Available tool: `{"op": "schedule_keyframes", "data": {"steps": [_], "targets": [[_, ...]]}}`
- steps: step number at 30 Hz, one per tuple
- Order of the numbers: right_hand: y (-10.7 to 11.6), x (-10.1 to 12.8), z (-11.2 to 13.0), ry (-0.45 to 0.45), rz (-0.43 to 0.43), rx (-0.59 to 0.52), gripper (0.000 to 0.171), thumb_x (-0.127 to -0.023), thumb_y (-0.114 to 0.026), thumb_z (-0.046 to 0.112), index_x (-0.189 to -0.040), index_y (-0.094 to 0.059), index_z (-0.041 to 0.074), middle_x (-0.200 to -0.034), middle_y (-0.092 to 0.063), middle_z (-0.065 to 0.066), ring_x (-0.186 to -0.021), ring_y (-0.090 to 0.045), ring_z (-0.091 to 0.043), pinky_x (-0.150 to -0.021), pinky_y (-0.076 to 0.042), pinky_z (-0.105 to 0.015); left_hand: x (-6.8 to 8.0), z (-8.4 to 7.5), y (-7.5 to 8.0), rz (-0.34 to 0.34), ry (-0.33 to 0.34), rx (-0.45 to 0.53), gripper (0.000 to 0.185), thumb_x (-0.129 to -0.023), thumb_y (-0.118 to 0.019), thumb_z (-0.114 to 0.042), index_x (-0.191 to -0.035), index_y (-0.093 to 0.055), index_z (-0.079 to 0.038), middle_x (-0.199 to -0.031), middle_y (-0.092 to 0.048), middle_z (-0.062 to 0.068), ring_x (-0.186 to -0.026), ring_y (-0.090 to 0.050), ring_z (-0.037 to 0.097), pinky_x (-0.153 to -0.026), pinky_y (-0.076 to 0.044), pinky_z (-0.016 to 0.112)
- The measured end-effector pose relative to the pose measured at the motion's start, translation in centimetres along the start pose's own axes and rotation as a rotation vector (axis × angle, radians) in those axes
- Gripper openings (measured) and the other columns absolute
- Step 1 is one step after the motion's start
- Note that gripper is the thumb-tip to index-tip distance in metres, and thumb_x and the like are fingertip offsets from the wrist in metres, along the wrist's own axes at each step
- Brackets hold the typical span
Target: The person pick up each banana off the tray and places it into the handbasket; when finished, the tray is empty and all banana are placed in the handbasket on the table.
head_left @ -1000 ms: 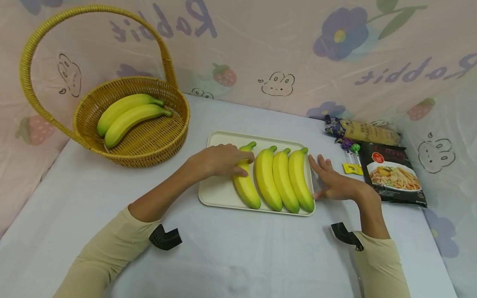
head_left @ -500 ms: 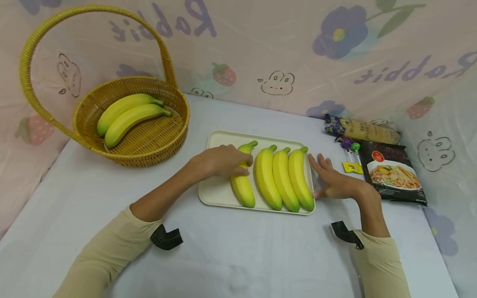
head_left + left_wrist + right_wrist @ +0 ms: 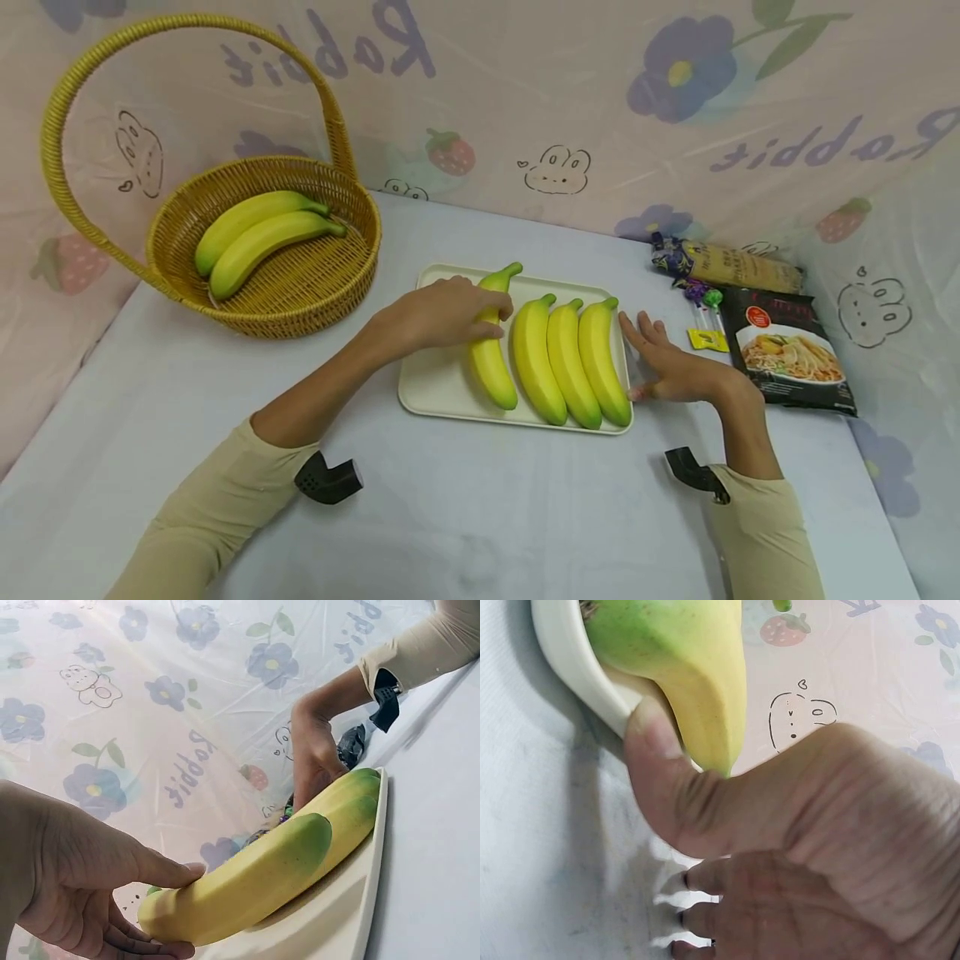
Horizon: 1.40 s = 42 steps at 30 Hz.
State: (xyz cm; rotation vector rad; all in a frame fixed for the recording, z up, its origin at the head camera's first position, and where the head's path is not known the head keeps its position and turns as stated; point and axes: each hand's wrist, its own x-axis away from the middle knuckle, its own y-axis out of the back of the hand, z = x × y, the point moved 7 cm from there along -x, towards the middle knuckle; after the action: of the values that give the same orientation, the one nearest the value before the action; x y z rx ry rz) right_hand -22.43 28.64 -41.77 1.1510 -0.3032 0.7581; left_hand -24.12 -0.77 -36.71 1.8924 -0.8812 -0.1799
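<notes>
My left hand grips the leftmost banana near its stem end, thumb and fingers curled round it; its stem is raised over the cream tray. In the left wrist view the same hand holds that banana just above the tray. Three more bananas lie side by side on the tray's right half. My right hand lies flat against the tray's right edge with straight fingers. Its thumb presses the tray rim beside the outermost banana.
A wicker basket with a tall handle stands at the back left, with two bananas in it. At the right lie a noodle packet, a second packet and lollipops. A printed cloth backs the table.
My left hand has closed round the leftmost banana and lifted its stem end up and away from me. The right hand and the other bananas have stayed put.
</notes>
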Motion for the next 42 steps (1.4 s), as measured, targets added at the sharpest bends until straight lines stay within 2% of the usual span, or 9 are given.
{"op": "schedule_keyframes", "data": {"steps": [7,12,17,21,26,30,35,38,42], "targets": [[0.0,0.0,-0.3,-0.006,-0.001,-0.002,0.128,-0.085,-0.081,0.043,-0.167,0.013,0.012,-0.167,0.025,-0.032,-0.152,0.020,-0.061,-0.119,0.002,-0.080,0.5,0.1,1.1,-0.058,0.041,0.049,0.038,-0.105,-0.054,-0.054,-0.133,-0.056,-0.029,-0.104,-0.063,0.005,-0.098,-0.056,0.024,-0.075,-0.049,0.036],[-0.1,0.0,-0.3,-0.003,0.001,-0.005,0.128,-0.085,-0.081,0.044,-0.167,0.013,0.012,-0.167,0.025,-0.032,-0.152,0.020,-0.062,-0.119,0.002,-0.080,0.9,0.3,1.5,-0.041,0.070,0.022,0.029,-0.107,-0.054,-0.046,-0.131,-0.055,-0.031,-0.114,-0.059,0.010,-0.097,-0.056,0.027,-0.075,-0.049,0.036],[0.0,-0.1,-0.2,0.003,-0.001,0.000,0.129,-0.084,-0.081,0.046,-0.167,0.012,0.012,-0.167,0.025,-0.033,-0.152,0.020,-0.062,-0.119,0.002,-0.080,1.5,0.3,2.2,-0.040,0.067,0.011,0.021,-0.107,-0.056,-0.035,-0.128,-0.054,-0.029,-0.117,-0.056,0.013,-0.094,-0.058,0.028,-0.073,-0.048,0.035],[0.0,-0.1,-0.2,-0.003,0.003,0.002,0.128,-0.085,-0.081,0.045,-0.167,0.012,0.012,-0.168,0.024,-0.033,-0.152,0.020,-0.062,-0.119,0.002,-0.080,2.3,0.3,2.9,-0.046,0.078,0.010,0.026,-0.107,-0.058,-0.033,-0.133,-0.054,-0.032,-0.121,-0.056,0.012,-0.095,-0.058,0.028,-0.074,-0.049,0.036],[0.1,0.0,-0.2,-0.009,0.000,0.005,0.128,-0.085,-0.081,0.043,-0.167,0.012,0.013,-0.168,0.025,-0.031,-0.153,0.020,-0.061,-0.119,0.001,-0.080,3.3,0.3,4.2,-0.089,0.074,-0.002,0.045,-0.105,-0.064,-0.029,-0.146,-0.049,-0.037,-0.123,-0.060,0.010,-0.099,-0.058,0.026,-0.081,-0.052,0.038],[0.0,0.1,-0.4,-0.013,0.000,-0.007,0.128,-0.085,-0.081,0.041,-0.167,0.013,0.014,-0.168,0.026,-0.031,-0.152,0.021,-0.061,-0.119,0.002,-0.080,4.3,0.1,5.6,-0.156,0.055,0.020,0.058,-0.101,-0.070,-0.024,-0.149,-0.039,-0.032,-0.118,-0.062,0.011,-0.095,-0.060,0.027,-0.081,-0.054,0.037],[-0.1,0.0,-0.5,-0.007,0.001,-0.010,0.128,-0.085,-0.081,0.043,-0.167,0.013,0.015,-0.168,0.026,-0.031,-0.152,0.022,-0.061,-0.118,0.002,-0.080,5.7,0.7,7.2,-0.226,0.075,0.064,0.071,-0.096,-0.077,-0.020,-0.150,-0.031,-0.022,-0.111,-0.066,0.014,-0.087,-0.064,0.027,-0.077,-0.056,0.036],[-0.1,0.0,-0.4,-0.002,-0.003,-0.005,0.129,-0.085,-0.081,0.044,-0.167,0.013,0.014,-0.167,0.025,-0.032,-0.152,0.021,-0.062,-0.119,0.002,-0.080,6.4,1.3,7.9,-0.242,0.108,0.066,0.072,-0.096,-0.077,-0.022,-0.154,-0.034,-0.018,-0.123,-0.068,0.015,-0.099,-0.066,0.028,-0.087,-0.058,0.041],[-0.1,-0.1,-0.4,-0.004,0.001,0.001,0.129,-0.085,-0.081,0.044,-0.167,0.013,0.014,-0.168,0.025,-0.032,-0.152,0.021,-0.062,-0.118,0.002,-0.080,7.3,1.9,8.7,-0.258,0.132,0.056,0.068,-0.097,-0.075,-0.024,-0.155,-0.044,-0.012,-0.142,-0.063,0.012,-0.118,-0.063,0.028,-0.103,-0.054,0.047]]}}
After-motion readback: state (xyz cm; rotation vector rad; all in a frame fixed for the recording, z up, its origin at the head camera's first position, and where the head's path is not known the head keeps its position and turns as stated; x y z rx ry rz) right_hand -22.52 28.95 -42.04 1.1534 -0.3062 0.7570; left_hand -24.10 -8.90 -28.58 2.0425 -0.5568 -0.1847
